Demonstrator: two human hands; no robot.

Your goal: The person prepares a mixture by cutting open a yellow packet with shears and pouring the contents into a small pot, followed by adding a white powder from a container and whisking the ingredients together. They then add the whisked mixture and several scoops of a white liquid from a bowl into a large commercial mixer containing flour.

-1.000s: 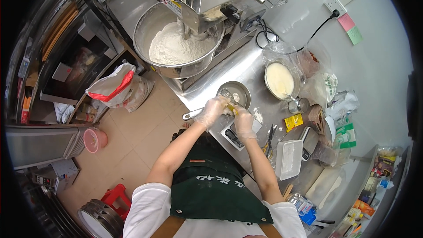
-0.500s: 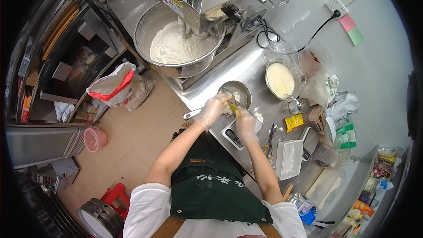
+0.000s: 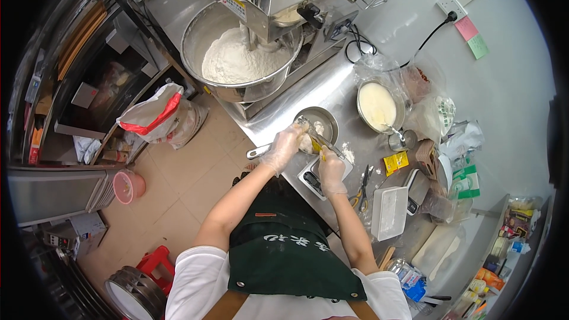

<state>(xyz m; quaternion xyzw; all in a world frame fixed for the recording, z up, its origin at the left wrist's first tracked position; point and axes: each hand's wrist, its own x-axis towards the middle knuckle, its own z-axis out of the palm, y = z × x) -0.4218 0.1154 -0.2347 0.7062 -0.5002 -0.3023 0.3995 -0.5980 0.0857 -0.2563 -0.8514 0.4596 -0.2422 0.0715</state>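
Observation:
My gloved left hand (image 3: 285, 145) is closed on the upper end of a small yellow-and-silver packet (image 3: 320, 145) over a steel pan (image 3: 331, 120) with white powder in it. My gloved right hand (image 3: 331, 170) grips the packet's lower end. The pan sits on a digital scale (image 3: 312, 182), its handle out to the left. Spilled powder lies beside it, and scissors (image 3: 362, 195) lie to the right near a white plastic tray (image 3: 388, 213) and another yellow packet (image 3: 396, 163).
A mixer bowl (image 3: 237, 65) of flour stands at the back left, a bowl of creamy liquid (image 3: 377, 106) at the right. Bags and wrappers line the wall. A flour sack (image 3: 160, 118), pink bucket (image 3: 128, 186) and red stool (image 3: 156, 266) are on the floor at left.
My right hand has shifted slightly down and to the right, and more of the packet shows between my hands.

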